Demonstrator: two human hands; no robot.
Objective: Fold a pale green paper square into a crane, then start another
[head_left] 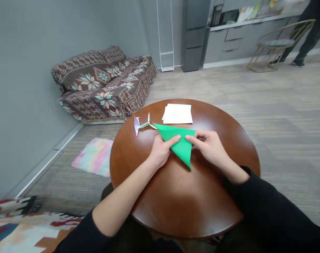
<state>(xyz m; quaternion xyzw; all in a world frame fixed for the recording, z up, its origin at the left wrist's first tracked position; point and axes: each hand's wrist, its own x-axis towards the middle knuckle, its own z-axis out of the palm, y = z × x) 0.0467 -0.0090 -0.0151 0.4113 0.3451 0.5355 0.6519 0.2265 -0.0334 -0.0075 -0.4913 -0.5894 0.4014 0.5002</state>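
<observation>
A green sheet of paper [182, 149], folded into a triangle, is held above the round table between both hands. My left hand [161, 149] pinches it along its lower left edge, thumb on top and the fingers hidden underneath. At the right corner my right hand [208, 144] grips the paper with its thumb on the front face and the other fingers behind. One point of the triangle aims at the upper left, another down toward me. Just beyond the left tip lie a light green folded paper figure [146, 123] and a purple folded paper figure [137, 125].
A stack of white paper sheets [178, 114] lies at the far side of the brown wooden table [186, 203]. Beyond are a patterned covered sofa [104, 84], a fluffy pastel mat [94, 156] and a gold-framed chair [275, 44]. A person [307, 35] stands near the kitchen counter.
</observation>
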